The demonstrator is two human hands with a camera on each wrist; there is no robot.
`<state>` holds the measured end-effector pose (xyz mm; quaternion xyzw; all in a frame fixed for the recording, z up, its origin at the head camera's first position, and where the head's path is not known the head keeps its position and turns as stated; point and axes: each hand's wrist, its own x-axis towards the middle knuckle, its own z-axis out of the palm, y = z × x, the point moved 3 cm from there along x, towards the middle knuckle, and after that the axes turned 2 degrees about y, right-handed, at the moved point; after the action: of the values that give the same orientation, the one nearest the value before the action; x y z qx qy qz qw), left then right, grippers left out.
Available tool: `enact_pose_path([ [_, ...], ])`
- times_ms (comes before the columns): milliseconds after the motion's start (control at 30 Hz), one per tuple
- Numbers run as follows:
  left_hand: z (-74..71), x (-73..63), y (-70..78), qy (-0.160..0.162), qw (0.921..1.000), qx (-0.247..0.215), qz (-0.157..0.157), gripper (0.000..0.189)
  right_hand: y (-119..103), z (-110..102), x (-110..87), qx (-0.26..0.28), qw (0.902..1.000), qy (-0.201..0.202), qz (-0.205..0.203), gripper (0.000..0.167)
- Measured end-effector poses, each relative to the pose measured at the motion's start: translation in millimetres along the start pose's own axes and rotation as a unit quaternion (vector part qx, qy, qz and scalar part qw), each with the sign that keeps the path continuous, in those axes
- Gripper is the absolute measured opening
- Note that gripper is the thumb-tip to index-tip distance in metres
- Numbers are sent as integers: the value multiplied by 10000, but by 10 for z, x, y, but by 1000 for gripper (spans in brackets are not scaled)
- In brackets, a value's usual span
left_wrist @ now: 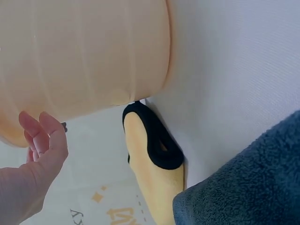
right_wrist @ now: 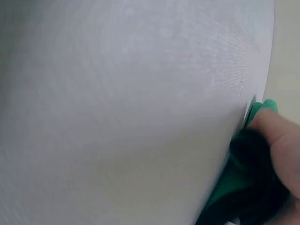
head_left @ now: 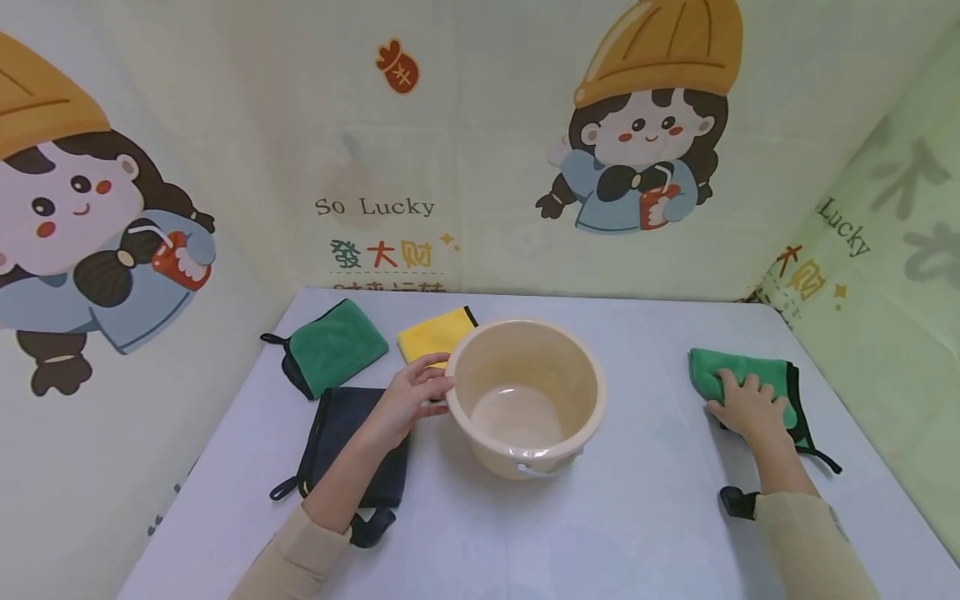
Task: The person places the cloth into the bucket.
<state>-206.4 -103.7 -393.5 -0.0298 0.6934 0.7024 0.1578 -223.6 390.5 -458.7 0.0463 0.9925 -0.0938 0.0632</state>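
A cream plastic bucket [head_left: 525, 400] stands on the white table with its mouth up. My left hand [head_left: 412, 400] touches the left side of its rim with loosely bent fingers; in the left wrist view the fingertips [left_wrist: 49, 124] lie against its outer wall. On the right, my right hand [head_left: 753, 407] grips a green cleaning cloth [head_left: 708, 371] with black trim and a loop. The right wrist view shows the thumb [right_wrist: 276, 129] on that bunched cloth, with the other fingers largely hidden.
A dark blue cloth [head_left: 356, 417] lies beneath the left forearm. Behind it are another green cloth [head_left: 337, 346] and a yellow cloth [head_left: 435, 333], partly behind the bucket. Printed curtains [head_left: 495, 167] hang behind the table and at its sides.
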Motion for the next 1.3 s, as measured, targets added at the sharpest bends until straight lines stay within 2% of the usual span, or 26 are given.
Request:
enact_pose_path([
  [133,-9,-17,14,-68,9999,114,1,52,-20,6,5,20,9998,184,-103,54],
  [433,-25,-11,37,-147,9993,334,-18,52,19,-1,50,179,9996,223,7,45],
  [567,-21,-14,58,-86,9985,532,-46,52,12,-51,42,176,9985,519,48,44],
  [733,-17,-15,64,-68,9982,582,-112,51,-82,-174,2,106,9929,1182,-127,41],
  [900,-24,-7,51,-15,9981,594,-165,50,-304,-363,-51,120,9794,1949,-513,36],
  [1100,-23,-4,60,-29,9982,565,-189,53,-715,-674,-133,192,9658,2364,-1048,32],
  [1300,-23,-20,80,-103,9983,544,-180,54,-1220,-939,-281,218,9417,2855,-1766,29],
])
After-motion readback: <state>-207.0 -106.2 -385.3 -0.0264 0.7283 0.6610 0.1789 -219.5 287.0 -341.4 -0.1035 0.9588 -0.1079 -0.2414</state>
